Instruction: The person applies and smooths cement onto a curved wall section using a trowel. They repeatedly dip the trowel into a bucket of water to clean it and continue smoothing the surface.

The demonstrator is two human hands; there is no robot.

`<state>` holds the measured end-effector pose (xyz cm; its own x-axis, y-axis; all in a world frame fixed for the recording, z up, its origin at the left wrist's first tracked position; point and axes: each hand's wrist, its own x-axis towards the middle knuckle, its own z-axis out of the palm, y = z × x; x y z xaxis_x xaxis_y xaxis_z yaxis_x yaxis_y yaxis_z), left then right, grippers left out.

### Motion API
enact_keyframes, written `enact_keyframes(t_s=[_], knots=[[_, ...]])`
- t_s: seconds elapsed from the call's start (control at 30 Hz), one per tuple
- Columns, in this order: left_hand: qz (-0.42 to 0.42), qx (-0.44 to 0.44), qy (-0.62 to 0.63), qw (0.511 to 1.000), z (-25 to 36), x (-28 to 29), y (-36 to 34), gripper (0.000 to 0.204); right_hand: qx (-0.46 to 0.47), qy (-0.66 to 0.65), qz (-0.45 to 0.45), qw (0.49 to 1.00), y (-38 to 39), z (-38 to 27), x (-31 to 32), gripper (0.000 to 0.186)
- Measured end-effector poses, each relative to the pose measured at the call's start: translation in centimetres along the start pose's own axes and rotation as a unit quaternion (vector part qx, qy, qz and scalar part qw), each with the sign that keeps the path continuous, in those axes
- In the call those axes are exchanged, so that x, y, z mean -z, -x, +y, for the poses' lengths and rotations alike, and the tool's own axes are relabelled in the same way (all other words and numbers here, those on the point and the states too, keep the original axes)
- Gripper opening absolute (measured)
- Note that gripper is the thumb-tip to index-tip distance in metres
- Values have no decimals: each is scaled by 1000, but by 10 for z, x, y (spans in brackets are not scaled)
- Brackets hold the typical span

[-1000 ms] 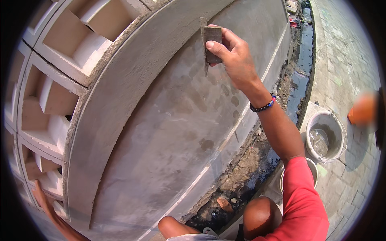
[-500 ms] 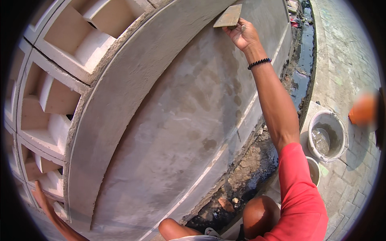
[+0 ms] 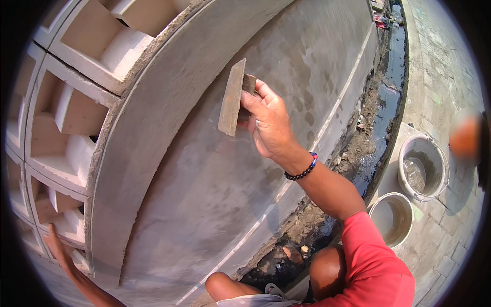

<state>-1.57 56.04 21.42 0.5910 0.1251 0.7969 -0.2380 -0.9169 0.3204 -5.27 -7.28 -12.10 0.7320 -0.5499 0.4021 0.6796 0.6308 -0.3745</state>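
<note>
My right hand [image 3: 271,120] grips the short back handle of a flat plastering float [image 3: 233,97], its thumb and fingers closed round it. The thin float is seen nearly edge-on, tilted in front of the smooth grey plastered wall [image 3: 204,189]; whether it touches the wall I cannot tell. Damp dark patches mark the plaster beyond my hand. At the far lower left, my left hand [image 3: 55,242] holds the edge of a pale ventilation block [image 3: 64,204], one digit stretched upward and the others partly hidden.
A plastered ledge [image 3: 135,110] juts out along the block row. Below the wall runs a wet drain [image 3: 387,110] with rubble [image 3: 294,254] near my knees. On the pavement [image 3: 434,256] stand a bucket with grey mix [image 3: 422,169] and a smaller bucket [image 3: 391,220]; an orange blurred object [image 3: 464,140] is beyond.
My right hand has drawn the float back from the wall's far end, toward me and leftward, turning it from face-on to nearly edge-on. My left hand stays at the block.
</note>
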Motion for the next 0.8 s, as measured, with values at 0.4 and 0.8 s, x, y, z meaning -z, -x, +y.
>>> enact_keyframes(t_s=[0.4,0.8], knots=[[11,33,-42,999,21,0,13,65,150,538,-20,829,-114,-97,43,29],[-3,23,42,999,13,-4,6,57,252,546,34,799,-99,-80,37,28]])
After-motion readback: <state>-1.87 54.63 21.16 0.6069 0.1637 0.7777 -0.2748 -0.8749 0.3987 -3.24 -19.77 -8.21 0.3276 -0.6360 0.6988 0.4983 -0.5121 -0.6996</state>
